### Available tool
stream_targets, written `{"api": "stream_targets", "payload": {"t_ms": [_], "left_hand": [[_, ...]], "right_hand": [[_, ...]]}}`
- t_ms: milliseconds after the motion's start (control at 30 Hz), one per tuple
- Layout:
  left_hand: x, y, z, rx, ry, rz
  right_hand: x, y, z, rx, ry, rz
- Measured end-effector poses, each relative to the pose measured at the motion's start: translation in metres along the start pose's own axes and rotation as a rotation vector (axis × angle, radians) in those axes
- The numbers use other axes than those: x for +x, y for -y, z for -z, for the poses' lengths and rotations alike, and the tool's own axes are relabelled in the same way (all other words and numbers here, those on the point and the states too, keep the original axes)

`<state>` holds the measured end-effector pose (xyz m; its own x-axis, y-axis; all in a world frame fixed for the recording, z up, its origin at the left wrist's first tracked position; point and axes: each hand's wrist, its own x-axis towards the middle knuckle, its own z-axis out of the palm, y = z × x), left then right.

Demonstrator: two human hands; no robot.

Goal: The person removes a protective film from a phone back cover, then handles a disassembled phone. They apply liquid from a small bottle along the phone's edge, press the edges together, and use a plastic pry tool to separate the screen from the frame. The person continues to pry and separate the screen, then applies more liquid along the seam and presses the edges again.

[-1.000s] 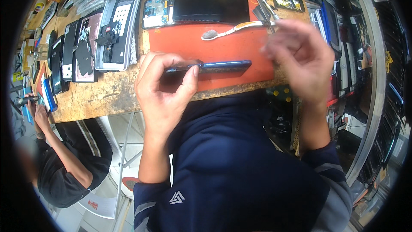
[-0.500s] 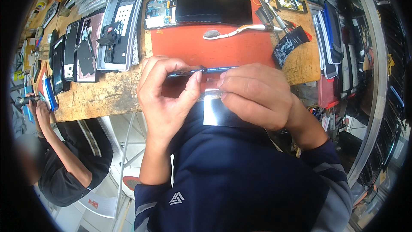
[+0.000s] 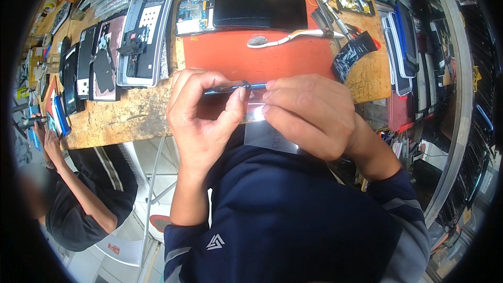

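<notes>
Your left hand [image 3: 195, 123] pinches the slim phone [image 3: 257, 86] between thumb and fingers at its left part, almost edge-on to you, above the near part of the red mat [image 3: 230, 52]. Your right hand [image 3: 322, 115] has the fingertips pressed together on the clear film [image 3: 264, 139], which hangs toward your lap; whether this film also touches the phone is hard to tell behind the fingers.

The phone should feel light, stiff and rather slippery, with a glass that may crack, so please hold it by the 2 long edges and do not bend it. The film looks very light and soft; it is better to take it by 1 corner.

Compared with 1.0 s ago, your right hand was blurred and apart from the phone, on the right; now it covers the phone's right end and the film is in view. The left grip is nearly the same. Farther out, the toothbrush [image 3: 293, 36] and black panel [image 3: 259, 9] lie almost as before.
</notes>
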<state>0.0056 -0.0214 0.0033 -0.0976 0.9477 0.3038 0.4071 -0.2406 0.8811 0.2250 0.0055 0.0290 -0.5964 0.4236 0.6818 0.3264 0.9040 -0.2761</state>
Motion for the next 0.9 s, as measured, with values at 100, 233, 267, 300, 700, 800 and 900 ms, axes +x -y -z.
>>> {"api": "stream_targets", "payload": {"t_ms": [100, 233, 267, 300, 700, 800, 900], "left_hand": [[0.0003, -0.0004, 0.0002, 0.001, 0.004, 0.004], [0.0009, -0.0001, 0.0006, 0.022, 0.006, -0.02], [0.001, 0.0, 0.0006, 0.022, 0.006, -0.025], [0.001, 0.0, 0.0005, 0.023, 0.005, -0.029], [0.0002, 0.0001, 0.0006, -0.008, 0.002, -0.029], [-0.0003, 0.0001, 0.0008, -0.011, 0.006, -0.033], [-0.0005, 0.0008, 0.0004, -0.012, 0.001, -0.025]], "right_hand": [[0.0008, -0.0016, -0.0033, -0.017, -0.025, 0.007], [0.002, -0.0035, -0.0072, -0.053, -0.078, 0.035], [0.0019, -0.0032, -0.0069, -0.043, -0.066, 0.026], [0.0018, -0.0027, -0.0063, -0.034, -0.055, 0.018], [0.0054, 0.0026, -0.0023, -0.078, 0.009, 0.008], [0.0061, 0.0046, -0.0002, -0.114, 0.027, -0.002], [0.007, 0.0052, -0.001, -0.121, 0.038, -0.018]]}}
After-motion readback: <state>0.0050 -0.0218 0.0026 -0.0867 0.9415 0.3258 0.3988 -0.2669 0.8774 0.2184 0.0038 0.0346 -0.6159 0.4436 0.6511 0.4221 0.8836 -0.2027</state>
